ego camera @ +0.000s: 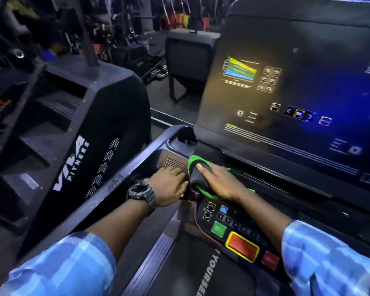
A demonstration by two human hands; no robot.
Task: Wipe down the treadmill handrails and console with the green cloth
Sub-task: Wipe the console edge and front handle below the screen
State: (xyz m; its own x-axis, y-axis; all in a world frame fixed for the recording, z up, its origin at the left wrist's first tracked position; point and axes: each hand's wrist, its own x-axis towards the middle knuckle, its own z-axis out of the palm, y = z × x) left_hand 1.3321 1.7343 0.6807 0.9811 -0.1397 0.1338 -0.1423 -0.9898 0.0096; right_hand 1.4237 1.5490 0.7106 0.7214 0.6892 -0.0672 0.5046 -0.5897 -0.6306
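Observation:
The green cloth [195, 161] is wrapped around a short black handgrip on the treadmill console, just below the big dark screen [297, 86]. My right hand [219, 180] lies over the cloth and clasps it against the grip. My left hand [169, 184], a black watch on its wrist, rests flat beside it on the console's left tray [173, 162], fingers together and touching the grip's side. The left handrail [120, 180] runs down from the tray toward me.
A button panel with a green key [218, 229], a red stop key [242, 247] and a thin red cord lies below my hands. A black stair-climber machine [73, 133] stands close on the left. Another machine [190, 58] and gym gear fill the background.

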